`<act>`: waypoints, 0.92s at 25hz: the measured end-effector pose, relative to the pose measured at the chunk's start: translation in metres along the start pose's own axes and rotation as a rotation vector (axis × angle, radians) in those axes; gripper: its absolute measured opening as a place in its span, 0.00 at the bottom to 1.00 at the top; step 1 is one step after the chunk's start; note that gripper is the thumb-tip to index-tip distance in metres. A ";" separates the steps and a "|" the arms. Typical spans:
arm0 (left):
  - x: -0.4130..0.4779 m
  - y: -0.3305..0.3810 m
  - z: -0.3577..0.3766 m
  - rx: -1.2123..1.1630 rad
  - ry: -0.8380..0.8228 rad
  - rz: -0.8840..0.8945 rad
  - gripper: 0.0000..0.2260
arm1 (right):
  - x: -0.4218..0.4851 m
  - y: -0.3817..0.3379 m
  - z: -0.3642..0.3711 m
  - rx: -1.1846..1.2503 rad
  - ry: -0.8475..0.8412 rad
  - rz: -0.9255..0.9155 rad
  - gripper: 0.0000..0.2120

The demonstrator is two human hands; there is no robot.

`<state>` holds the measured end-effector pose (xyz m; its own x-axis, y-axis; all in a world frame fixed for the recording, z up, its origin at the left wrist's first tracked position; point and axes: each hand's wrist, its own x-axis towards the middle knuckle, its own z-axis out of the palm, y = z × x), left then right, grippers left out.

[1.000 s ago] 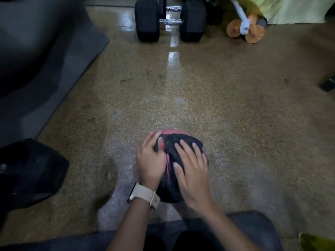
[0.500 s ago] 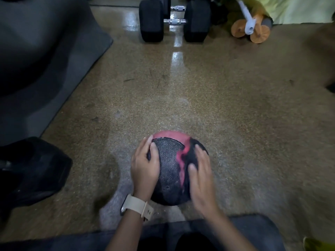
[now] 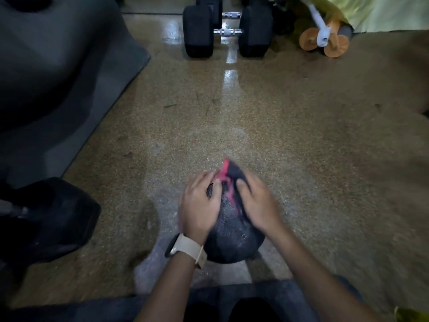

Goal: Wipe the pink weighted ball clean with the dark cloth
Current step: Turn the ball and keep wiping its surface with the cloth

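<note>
Open floor (image 3: 255, 117) ahead of ball (image 3: 232, 240); mat (image 3: 69, 94) left, dumbbells (image 3: 227, 32) beyond.

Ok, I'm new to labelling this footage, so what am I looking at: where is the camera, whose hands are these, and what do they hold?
No machine here: one camera on a person's head looks down at their own hands. The left hand, wearing a watch, rests straight fingers on a dark ball with a pink streak on the speckled floor. The right hand lies on its other side, blurred; whether a dark cloth is under it I cannot tell. Farther off stand dumbbells and an orange-wheeled roller.
</note>
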<state>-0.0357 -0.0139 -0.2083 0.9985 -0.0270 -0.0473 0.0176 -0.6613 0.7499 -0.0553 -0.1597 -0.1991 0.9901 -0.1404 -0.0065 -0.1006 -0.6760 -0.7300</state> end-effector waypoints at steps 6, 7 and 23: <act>0.007 0.002 0.003 -0.033 0.041 -0.181 0.27 | -0.055 -0.027 0.020 -0.223 0.082 -0.131 0.23; 0.005 -0.002 0.002 -0.069 0.034 -0.192 0.27 | -0.067 -0.017 0.016 -0.189 0.066 -0.147 0.24; -0.010 -0.006 -0.001 -0.172 0.115 -0.220 0.26 | 0.019 0.005 -0.004 0.182 -0.061 0.433 0.16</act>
<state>-0.0459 -0.0092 -0.2120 0.9688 0.1943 -0.1540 0.2333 -0.5044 0.8313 -0.0374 -0.1688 -0.2003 0.8652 -0.3353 -0.3727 -0.4921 -0.4261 -0.7591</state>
